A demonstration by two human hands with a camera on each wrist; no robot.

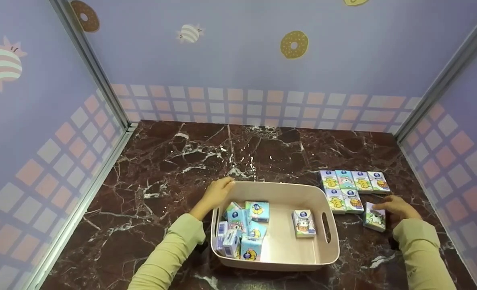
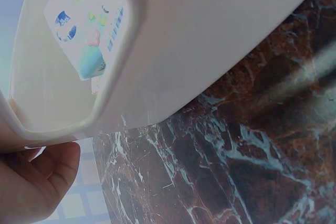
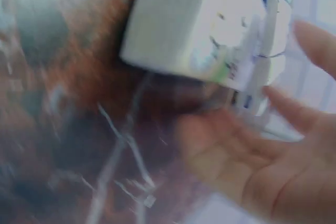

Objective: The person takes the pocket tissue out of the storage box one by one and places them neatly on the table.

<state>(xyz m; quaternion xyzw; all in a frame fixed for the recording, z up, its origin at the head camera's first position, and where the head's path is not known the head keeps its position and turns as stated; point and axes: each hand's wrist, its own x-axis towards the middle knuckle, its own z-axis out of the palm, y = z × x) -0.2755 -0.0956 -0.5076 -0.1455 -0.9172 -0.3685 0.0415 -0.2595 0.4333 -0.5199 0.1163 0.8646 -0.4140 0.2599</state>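
Pack [image 1: 374, 218] lies just beside the loosely spread right grip [image 1: 400, 208] — left grip [image 1: 217, 193] pinching the basket rim [image 1: 278, 185].

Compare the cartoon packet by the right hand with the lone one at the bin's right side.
The packet by the right hand rests on the marbled surface; the lone packet lies inside the bin. The first packet's print shows green; the lone packet's shows orange. Both are small cartoon-printed boxes.

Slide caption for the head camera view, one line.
Left hand grips a bin of small packs; right hand at a loose pack near two rows of packs.
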